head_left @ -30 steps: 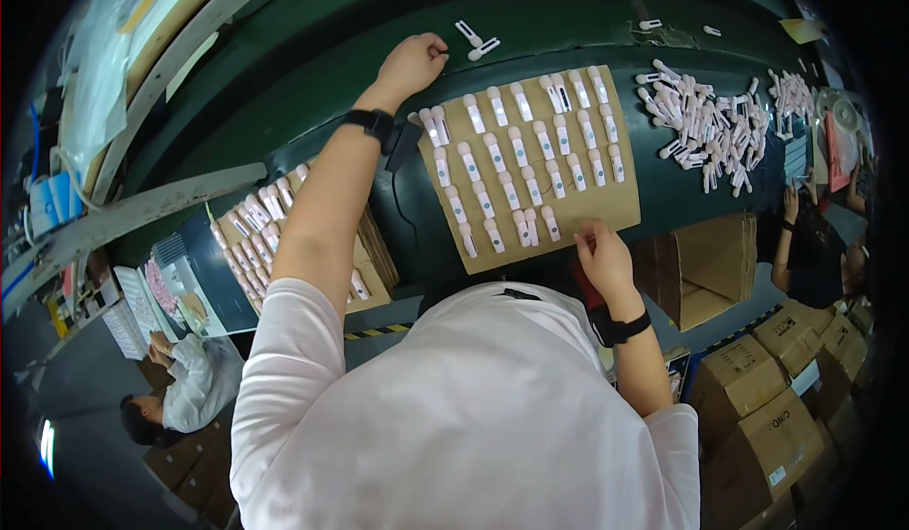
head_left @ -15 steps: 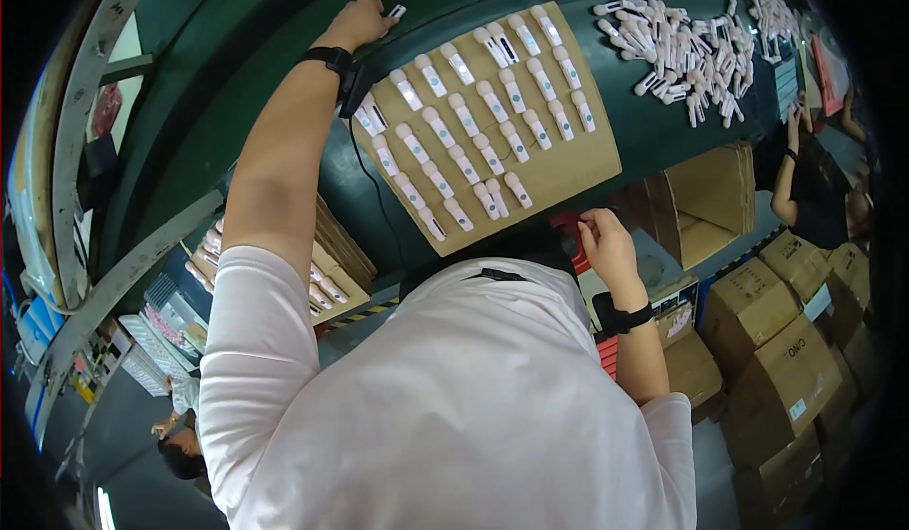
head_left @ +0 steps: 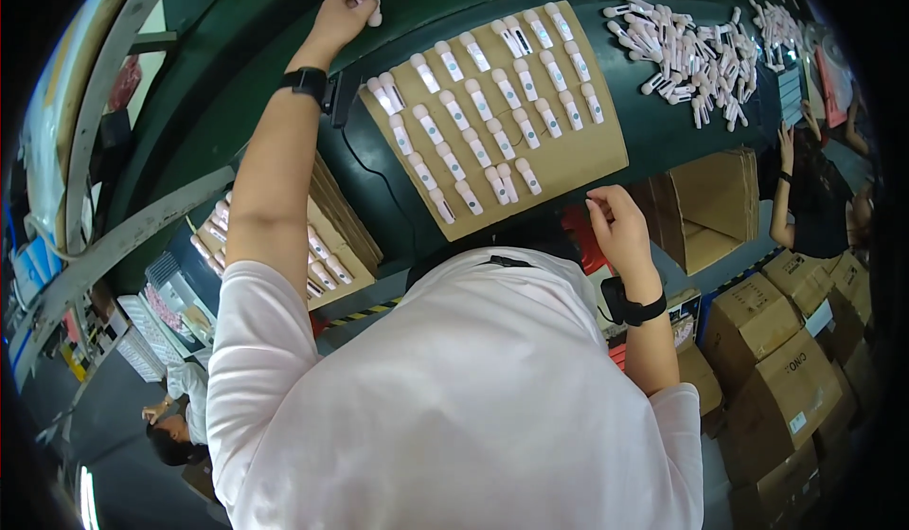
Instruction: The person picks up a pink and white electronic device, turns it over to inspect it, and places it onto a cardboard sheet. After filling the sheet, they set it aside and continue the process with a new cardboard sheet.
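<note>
My left hand (head_left: pixel 343 16) reaches to the far left of the dark green bench and pinches a small pale pink wand with a rounded head (head_left: pixel 373 7), held roughly upright with its head toward me. Below and right of that hand lies a tan cardboard sheet (head_left: pixel 579 159), where similar pink wands (head_left: pixel 480 101) rest in slanting rows; a few lie in touching pairs. My right hand (head_left: pixel 620 230) hovers just off the sheet's near right corner, thumb apart from loosely curled fingers, nothing visible in it.
A loose heap of wands (head_left: pixel 699 64) covers the bench at far right. A black cable (head_left: pixel 383 178) runs along the sheet's left side. An open carton (head_left: pixel 712 210) and stacked boxes (head_left: pixel 786 383) stand right. Co-workers (head_left: pixel 822 184) are at right and lower left.
My left hand has drawn slightly left and up, and the wand in it has turned more upright. The right hand has risen a little and its thumb and fingers have spread.
</note>
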